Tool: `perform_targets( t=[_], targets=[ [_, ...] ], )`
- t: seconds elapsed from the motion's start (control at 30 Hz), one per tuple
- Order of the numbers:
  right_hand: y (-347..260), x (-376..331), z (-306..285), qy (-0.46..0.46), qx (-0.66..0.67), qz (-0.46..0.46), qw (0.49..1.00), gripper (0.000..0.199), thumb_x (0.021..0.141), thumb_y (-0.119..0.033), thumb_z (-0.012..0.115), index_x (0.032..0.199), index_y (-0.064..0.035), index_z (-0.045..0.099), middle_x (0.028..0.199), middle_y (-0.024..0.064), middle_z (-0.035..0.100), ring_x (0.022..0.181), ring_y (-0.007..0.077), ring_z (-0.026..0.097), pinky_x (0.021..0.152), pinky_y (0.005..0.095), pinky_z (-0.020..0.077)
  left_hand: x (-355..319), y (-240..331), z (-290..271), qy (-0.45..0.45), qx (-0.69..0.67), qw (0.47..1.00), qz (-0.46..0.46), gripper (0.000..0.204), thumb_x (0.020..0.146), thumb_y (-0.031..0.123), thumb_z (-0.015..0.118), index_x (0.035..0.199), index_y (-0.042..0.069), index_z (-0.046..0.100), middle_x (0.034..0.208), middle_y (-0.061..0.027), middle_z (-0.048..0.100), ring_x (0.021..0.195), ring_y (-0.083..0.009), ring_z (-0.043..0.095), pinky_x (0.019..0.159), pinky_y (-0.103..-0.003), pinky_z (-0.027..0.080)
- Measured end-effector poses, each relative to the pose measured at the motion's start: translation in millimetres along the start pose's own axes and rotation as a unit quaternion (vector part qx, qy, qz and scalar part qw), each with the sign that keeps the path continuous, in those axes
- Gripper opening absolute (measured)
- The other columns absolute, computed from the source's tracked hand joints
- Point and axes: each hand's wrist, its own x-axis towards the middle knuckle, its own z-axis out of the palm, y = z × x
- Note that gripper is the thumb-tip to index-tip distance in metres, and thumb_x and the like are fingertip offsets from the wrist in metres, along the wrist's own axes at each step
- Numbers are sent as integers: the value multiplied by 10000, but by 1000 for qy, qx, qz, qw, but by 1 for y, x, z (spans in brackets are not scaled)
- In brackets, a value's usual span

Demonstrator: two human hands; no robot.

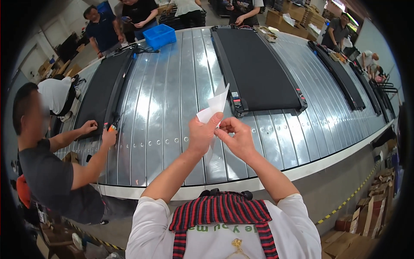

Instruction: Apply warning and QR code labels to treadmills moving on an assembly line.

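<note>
My left hand [202, 134] is closed around some white paper sheets [218, 102], thumb on top, above the metal conveyor. The sheets stick up past the thumb, folded or fanned at the upper end. Close beside it, my right hand [237, 139] pinches at the paper's lower edge with thumb and fingers. Any small piece between those fingertips is too hidden to make out. Beyond my hands lies a flat black treadmill [256, 69], with a small white label on its near left corner.
A slatted metal conveyor [172, 99] curves across, bearing more black treadmills [105, 90] and a blue bin [159, 36]. At left a co-worker [51, 164] holds an orange tool at a treadmill. Other people stand along the far side. Cardboard boxes [366, 216] lie at right.
</note>
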Motion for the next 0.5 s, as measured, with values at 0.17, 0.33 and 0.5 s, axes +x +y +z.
perform_targets(
  t=[0.17,0.33,0.5],
  targets=[
    [7,-5,-38,-10,-39,-10,999,183,799,-105,660,901,32,596,806,111,654,727,144,634,653,278,509,-7,-16,32,-26,39,998,51,209,805,210,698,845,27,605,771,12,587,694,-56,512,605,-211,414],
    [24,-10,-68,-2,-26,-22,999,139,799,-110,610,839,23,600,709,176,602,578,285,587,537,345,460,-13,-32,60,22,145,987,70,218,805,222,693,810,17,619,726,13,585,657,-51,495,575,-213,401],
    [29,-14,-75,-5,-39,-84,996,132,807,-106,596,844,20,609,699,168,612,596,278,605,534,335,458,-25,-32,68,65,140,987,47,236,791,234,703,794,11,627,719,8,592,642,-53,499,566,-219,406]
  ],
)
